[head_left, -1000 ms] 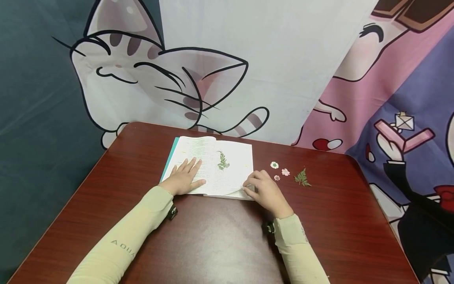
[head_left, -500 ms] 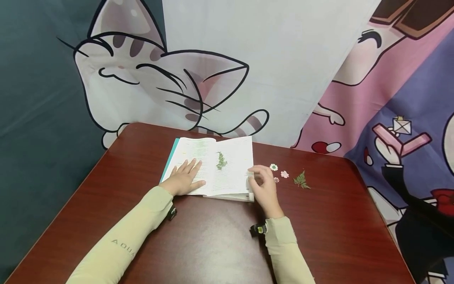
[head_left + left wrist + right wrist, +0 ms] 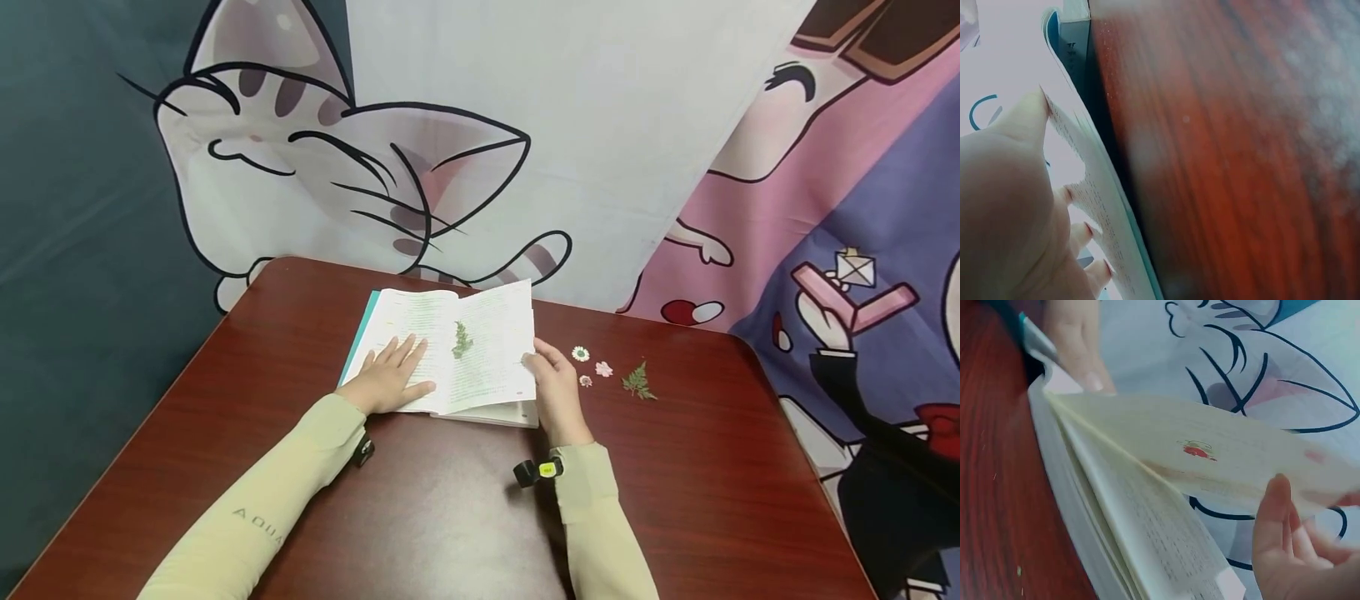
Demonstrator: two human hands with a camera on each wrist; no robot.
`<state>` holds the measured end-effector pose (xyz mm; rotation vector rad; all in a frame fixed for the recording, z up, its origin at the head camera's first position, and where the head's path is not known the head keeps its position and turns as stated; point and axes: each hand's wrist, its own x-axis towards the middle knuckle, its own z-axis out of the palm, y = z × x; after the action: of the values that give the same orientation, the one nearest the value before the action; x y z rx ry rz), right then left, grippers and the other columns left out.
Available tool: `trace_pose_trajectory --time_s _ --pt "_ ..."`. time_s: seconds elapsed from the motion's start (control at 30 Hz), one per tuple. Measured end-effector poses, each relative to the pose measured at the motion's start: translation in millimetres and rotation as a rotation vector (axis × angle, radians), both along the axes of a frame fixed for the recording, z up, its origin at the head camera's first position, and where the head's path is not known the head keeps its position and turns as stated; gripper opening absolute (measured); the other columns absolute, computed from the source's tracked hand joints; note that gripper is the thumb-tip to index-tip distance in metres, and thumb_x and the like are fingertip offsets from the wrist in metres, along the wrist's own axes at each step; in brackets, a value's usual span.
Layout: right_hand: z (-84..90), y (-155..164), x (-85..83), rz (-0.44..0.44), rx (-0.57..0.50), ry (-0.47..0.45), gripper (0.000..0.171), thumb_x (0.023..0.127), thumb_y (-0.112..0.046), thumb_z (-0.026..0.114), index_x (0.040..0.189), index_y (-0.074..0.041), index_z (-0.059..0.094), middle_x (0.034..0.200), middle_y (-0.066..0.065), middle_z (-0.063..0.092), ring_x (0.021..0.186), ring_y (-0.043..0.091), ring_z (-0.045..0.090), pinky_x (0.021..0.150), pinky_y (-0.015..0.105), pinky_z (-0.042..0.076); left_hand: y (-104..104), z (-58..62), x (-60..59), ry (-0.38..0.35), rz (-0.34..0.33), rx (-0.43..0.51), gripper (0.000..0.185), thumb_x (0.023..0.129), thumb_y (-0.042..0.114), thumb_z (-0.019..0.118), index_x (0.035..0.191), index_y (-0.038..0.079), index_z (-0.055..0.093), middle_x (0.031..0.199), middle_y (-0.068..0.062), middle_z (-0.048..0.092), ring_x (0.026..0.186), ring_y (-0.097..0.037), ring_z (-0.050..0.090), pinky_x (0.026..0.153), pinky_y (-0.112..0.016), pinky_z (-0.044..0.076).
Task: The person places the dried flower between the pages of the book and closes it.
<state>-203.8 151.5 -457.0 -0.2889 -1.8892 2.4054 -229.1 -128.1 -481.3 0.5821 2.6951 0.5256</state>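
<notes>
An open book (image 3: 405, 312) with a teal cover edge lies on the table. My left hand (image 3: 386, 375) rests flat on its left page, fingers spread. At the right side, my right hand (image 3: 555, 387) pinches the outer edge of a raised page (image 3: 501, 333). A green fern sprig (image 3: 461, 340) lies on that page, near the spine. From the right wrist, the page's underside (image 3: 1241, 434) shows a small red mark (image 3: 1197, 451), with the right thumb (image 3: 1275, 494) at its edge. The left wrist view has the left hand (image 3: 1016, 194) on the printed page.
Right of the book lie a white daisy (image 3: 580, 353), a pink flower (image 3: 603, 369), a smaller pink flower (image 3: 585, 381) and a green fern leaf (image 3: 639, 382). A cartoon cloth (image 3: 465, 192) hangs behind the brown table (image 3: 420, 517).
My right hand has moved from the lower right corner up along the page edge, raising the page and tilting it leftward with the sprig on it. The left hand stays put.
</notes>
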Motion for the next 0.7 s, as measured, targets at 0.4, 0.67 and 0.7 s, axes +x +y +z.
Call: trace_pose_trajectory --time_s 0.4,0.67,0.7 --pt "-12.7 -22.1 -21.4 0.26 0.115 0.088 0.037 0.108 -0.019 0.046 0.134 0.004 0.06 0.115 0.01 0.069 0.099 0.009 0.063 0.086 0.023 0.052 0.0 -3.7 -3.6 -0.002 0.011 0.022 0.084 0.103 0.06 0.041 0.165 0.014 0.009 0.17 -0.014 0.002 0.155 -0.041 -0.002 0.118 -0.069 0.002" --pt "-21.7 -37.7 -27.5 0.408 0.452 0.175 0.045 0.095 -0.007 0.062 0.139 -0.001 0.053 0.133 0.018 0.057 0.126 0.028 0.051 0.115 0.045 0.034 -1.4 1.0 -2.2 0.003 -0.004 0.03 0.087 0.102 0.063 0.041 0.164 0.011 0.011 0.169 -0.018 0.005 0.154 -0.044 0.001 0.117 -0.07 0.004" --pt "-23.0 -41.4 -29.9 0.404 0.464 0.16 0.045 0.097 -0.011 0.062 0.14 -0.002 0.053 0.134 0.017 0.057 0.128 0.028 0.051 0.115 0.046 0.034 -2.3 2.6 -1.6 -0.001 -0.006 0.034 0.087 0.102 0.063 0.041 0.164 0.011 0.012 0.169 -0.018 0.005 0.154 -0.044 0.002 0.117 -0.07 0.004"
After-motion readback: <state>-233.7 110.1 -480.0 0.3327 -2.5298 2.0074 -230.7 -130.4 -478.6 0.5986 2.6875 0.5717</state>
